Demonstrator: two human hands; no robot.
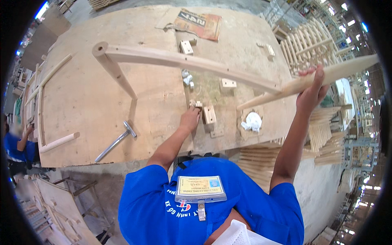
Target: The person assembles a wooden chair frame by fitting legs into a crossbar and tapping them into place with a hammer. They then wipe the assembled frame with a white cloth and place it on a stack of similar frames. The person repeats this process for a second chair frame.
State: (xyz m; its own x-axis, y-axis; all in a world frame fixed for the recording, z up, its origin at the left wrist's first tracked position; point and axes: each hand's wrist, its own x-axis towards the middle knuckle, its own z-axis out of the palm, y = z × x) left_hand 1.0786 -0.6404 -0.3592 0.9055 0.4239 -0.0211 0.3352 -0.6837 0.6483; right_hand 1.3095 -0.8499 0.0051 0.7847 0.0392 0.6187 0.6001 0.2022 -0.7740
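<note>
Across the middle of the scene, a broad wooden table (pixel 85 81) carries an angular wooden frame (pixel 183 60), its long rail running from a left leg (pixel 118 75) to a thicker right post (pixel 347 71) that slants toward the far right. The right hand (pixel 312 87) is wrapped around that post, thumb over it. With only this one grip in sight, a slack hold could let the frame pivot about its lower ends and swing or drop, possibly knocking the joints.

Near left, a metal hammer (pixel 113 145) lies flat near the table's edge; a sweeping leg could push it off. Right of centre, a crumpled white bundle (pixel 253 121) lies close to the post's lower end and might snag under it.

At the near middle, the left hand (pixel 190 118) reaches down beside a drilled block (pixel 209 115), fingers curled at small pale pieces (pixel 197 104); whether they grip one I cannot tell. A falling rail could pinch these fingers.
</note>
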